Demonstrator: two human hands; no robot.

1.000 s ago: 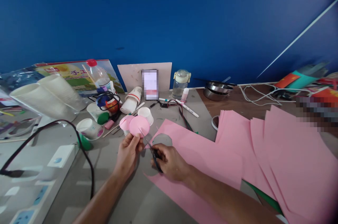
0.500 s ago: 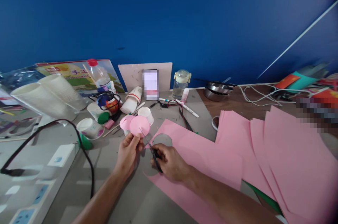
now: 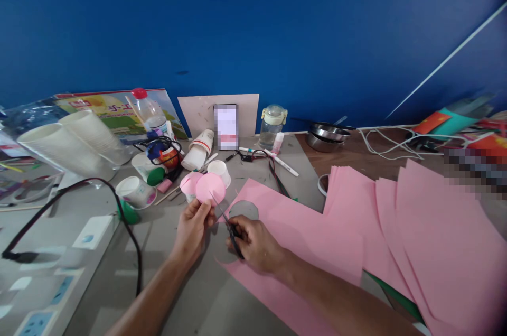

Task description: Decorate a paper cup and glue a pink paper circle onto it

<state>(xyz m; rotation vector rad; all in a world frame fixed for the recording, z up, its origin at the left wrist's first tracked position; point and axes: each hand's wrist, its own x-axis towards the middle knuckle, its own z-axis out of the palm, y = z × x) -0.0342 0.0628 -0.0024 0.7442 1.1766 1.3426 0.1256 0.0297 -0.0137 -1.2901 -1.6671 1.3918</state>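
Note:
Between the thumb and fingers of my left hand (image 3: 195,227) is the lower edge of a pink paper circle (image 3: 209,189). My right hand (image 3: 253,243) grips the black handles of the scissors (image 3: 222,214), whose tips lie at the circle. A pink sheet (image 3: 293,235) with a round hole cut in it lies beneath and beside my right hand. Just behind the circle stands a white paper cup (image 3: 219,171), and another pink piece (image 3: 189,183) is at its left.
A phone (image 3: 226,127) leans at the back beside a glass jar (image 3: 272,124). Pink sheets (image 3: 443,241) spread at the right. Stacked cups (image 3: 67,151), a bottle (image 3: 147,109), a black cable (image 3: 129,230) and a power strip (image 3: 69,278) are at the left.

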